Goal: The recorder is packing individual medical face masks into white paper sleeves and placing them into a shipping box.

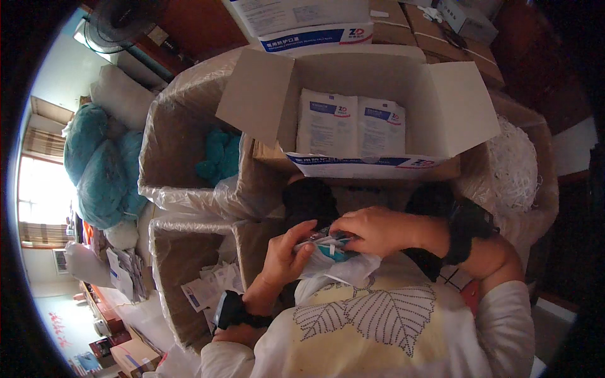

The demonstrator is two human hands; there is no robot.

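The person wears a white shirt (pixel 504 321) with long, loose sleeves that stop around the elbows. On the front is a pale yellow patch (pixel 350 359) with 2 big, pointy leaves (pixel 394 315) drawn in tiny dark dots, with lines inside them. The left hand (pixel 283 255) and right hand (pixel 372 228) are bare. Each arm wears 1 wide black band (pixel 457 238).
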